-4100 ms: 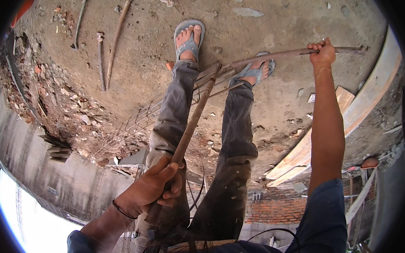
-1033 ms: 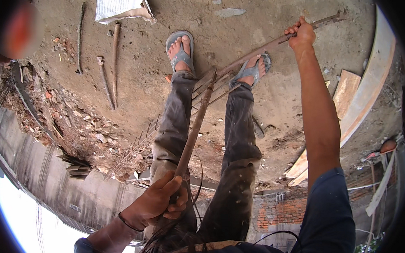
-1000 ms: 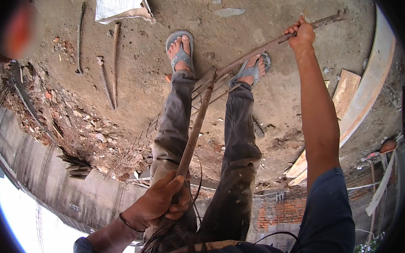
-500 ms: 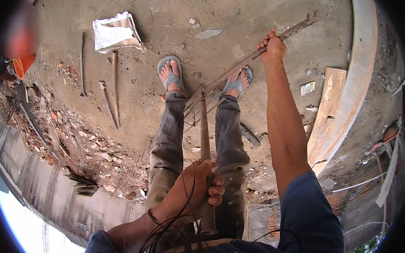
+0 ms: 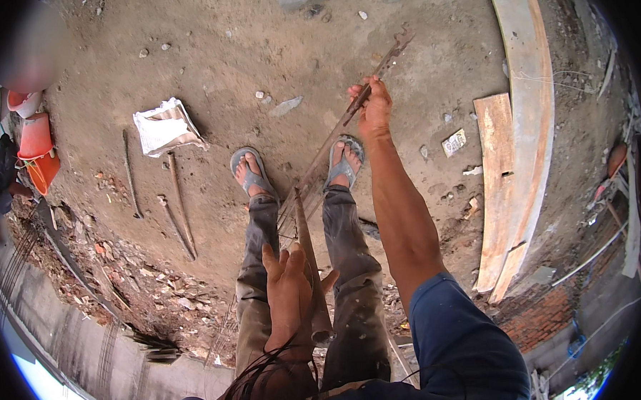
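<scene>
My right hand (image 5: 375, 108) is wrapped round a long rusty metal bar (image 5: 344, 120) near its notched, hooked far end. The bar slants down to the left, between my sandalled feet. A long tapered pipe (image 5: 306, 238) runs from the bar's lower part back toward my body, its hollow end nearest me. Beside it my left hand (image 5: 289, 298) has its fingers stretched out and apart, with the thumb showing on the pipe's other side. The pipe leans in the gap between thumb and fingers. Thin dark rods beneath the bar are partly hidden.
On the dirt at left lie a torn white sack (image 5: 163, 128), a hammer (image 5: 177, 226) and two sticks. Orange buckets (image 5: 35, 137) stand by a blurred person. Wooden planks (image 5: 496, 178) lie at right. Rubble (image 5: 160, 286) lines a wall at lower left.
My left hand has loosened from a closed grip on the pipe to outstretched fingers. The view has shifted, so the bar, pipe and feet appear farther left and lower.
</scene>
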A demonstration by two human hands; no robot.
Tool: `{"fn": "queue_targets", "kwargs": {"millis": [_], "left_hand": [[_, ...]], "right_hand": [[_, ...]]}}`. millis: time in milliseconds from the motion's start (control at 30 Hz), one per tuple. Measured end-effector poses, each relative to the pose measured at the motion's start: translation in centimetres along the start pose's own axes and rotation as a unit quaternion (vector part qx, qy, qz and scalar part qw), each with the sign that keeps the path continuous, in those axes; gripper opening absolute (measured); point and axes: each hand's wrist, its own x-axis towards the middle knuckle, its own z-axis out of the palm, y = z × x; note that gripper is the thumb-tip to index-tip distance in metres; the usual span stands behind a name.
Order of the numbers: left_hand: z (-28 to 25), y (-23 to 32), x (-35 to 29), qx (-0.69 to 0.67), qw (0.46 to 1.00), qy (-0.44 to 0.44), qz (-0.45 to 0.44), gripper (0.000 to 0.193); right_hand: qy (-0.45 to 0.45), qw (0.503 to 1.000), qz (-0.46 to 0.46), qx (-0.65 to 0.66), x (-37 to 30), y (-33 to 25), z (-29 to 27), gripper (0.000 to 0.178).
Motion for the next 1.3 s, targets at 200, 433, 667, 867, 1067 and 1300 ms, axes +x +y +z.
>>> {"fn": "queue_targets", "kwargs": {"millis": [200,433,667,867,1067,1300], "left_hand": [[-2.3,-2.3,1.4,-0.039,0.908,-0.322,0.264,0.079],[-3.1,-2.1,0.3,0.231,0.803,-0.32,0.446,0.095],[-2.0,-0.9,1.6,0.329,0.729,-0.286,0.528,0.048],[-1.5,-1.6,4.1,0.306,0.671,-0.36,0.571,0.016],[0.5,-3.0,5.4,0.173,0.686,-0.309,0.635,0.03],[0.6,-4.5,5.4,0.182,0.676,-0.301,0.648,0.03]], "right_hand": [[-0.03,0.997,0.013,-0.067,0.5,-3.9,0.4,0.072],[-0.045,0.998,0.045,-0.013,3.4,-7.1,0.2,0.092],[-0.033,0.991,0.122,-0.037,2.7,-11.1,2.6,0.107],[-0.04,0.994,0.001,-0.1,8.5,-9.5,-0.1,0.104],[-0.062,0.995,0.044,-0.059,8.5,-9.2,1.2,0.097],[0.032,0.997,0.043,-0.057,9.5,-11.4,-0.7,0.091]]}}
